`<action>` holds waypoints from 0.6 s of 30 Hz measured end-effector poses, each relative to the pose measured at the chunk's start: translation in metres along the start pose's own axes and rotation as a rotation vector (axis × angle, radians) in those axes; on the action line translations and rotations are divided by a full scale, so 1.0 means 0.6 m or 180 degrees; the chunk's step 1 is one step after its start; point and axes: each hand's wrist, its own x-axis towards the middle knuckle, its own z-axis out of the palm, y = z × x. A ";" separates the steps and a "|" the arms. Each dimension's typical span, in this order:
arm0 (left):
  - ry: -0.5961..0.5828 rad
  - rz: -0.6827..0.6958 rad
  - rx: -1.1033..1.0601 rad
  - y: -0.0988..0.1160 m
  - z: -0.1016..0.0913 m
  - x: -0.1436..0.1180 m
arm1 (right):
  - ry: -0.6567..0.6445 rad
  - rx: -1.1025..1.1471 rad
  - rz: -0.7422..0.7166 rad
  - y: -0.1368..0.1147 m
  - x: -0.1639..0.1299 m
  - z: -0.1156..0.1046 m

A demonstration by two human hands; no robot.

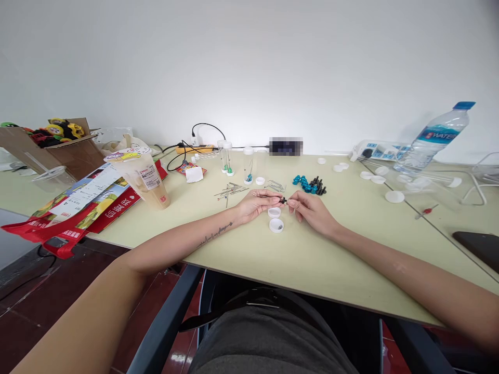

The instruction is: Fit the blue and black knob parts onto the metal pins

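Note:
My left hand (257, 206) pinches a small black piece (283, 200) between thumb and fingers above the table. My right hand (312, 212) comes in from the other side, its thumb and forefinger closed at the piece's right end. Whether a second tiny part sits between those fingertips is too small to see. Just below the hands lie two shallow white caps; the nearer cap (276, 225) has tiny dark bits in it, and the farther cap (274, 213) is partly hidden by my left fingers. Beyond my right hand are blue pieces (302, 182) and black pieces (320, 186) in a pile.
Thin metal pins (230, 191) lie scattered left of centre, near an upright clear tube (248, 169). At left stand a drink cup (142, 176), a red bag (113, 213) and a cardboard box (74, 153). A water bottle (432, 140) and a power strip (380, 150) are right.

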 end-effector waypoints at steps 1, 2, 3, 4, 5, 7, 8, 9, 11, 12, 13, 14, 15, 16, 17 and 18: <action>-0.0015 -0.0003 0.0010 0.000 0.000 0.000 | -0.0060 -0.0056 0.0008 0.000 0.000 -0.001; -0.0023 -0.0008 0.0017 0.000 0.000 0.000 | -0.0101 -0.0100 0.0012 0.000 0.000 -0.001; -0.0021 -0.0017 0.0022 0.000 0.000 0.000 | -0.0105 -0.0113 0.0009 0.000 0.000 -0.001; -0.0005 -0.0026 0.0021 0.000 0.001 0.000 | -0.0069 -0.0085 0.0003 0.001 0.000 -0.001; 0.0017 -0.0031 0.0014 0.000 0.001 0.000 | -0.0010 -0.0036 -0.0004 0.001 0.000 0.000; 0.0047 -0.0032 -0.0001 0.001 0.001 0.000 | 0.0130 0.0056 -0.0017 0.002 0.000 0.001; 0.0055 -0.0031 -0.0002 0.001 0.001 0.000 | 0.0178 0.0090 -0.0013 0.002 0.000 0.001; 0.0055 -0.0030 0.0002 0.001 0.000 0.000 | 0.0195 0.0104 -0.0004 0.003 0.000 0.001; 0.0029 -0.0020 0.0010 0.001 0.000 0.000 | 0.0117 0.0067 0.0011 0.003 0.000 0.001; 0.0008 -0.0018 0.0012 0.001 0.000 0.000 | 0.0053 0.0032 0.0011 0.002 0.000 0.000; -0.0011 -0.0014 0.0012 0.001 0.001 0.000 | -0.0009 -0.0016 0.0007 0.002 0.000 0.000; -0.0024 -0.0011 0.0012 0.000 0.001 0.000 | -0.0053 -0.0062 -0.0001 0.002 -0.001 -0.001; -0.0019 -0.0011 0.0008 0.000 0.001 0.000 | -0.0053 -0.0078 -0.0010 0.002 -0.001 -0.001; -0.0004 -0.0015 0.0008 0.000 0.001 0.000 | -0.0014 -0.0057 -0.0017 0.002 -0.001 -0.001; 0.0017 -0.0017 0.0006 0.001 0.001 0.000 | 0.0048 -0.0010 -0.0021 0.002 -0.001 0.000; 0.0035 -0.0020 0.0005 0.001 0.001 0.000 | 0.0115 0.0049 -0.0021 0.002 -0.001 0.000</action>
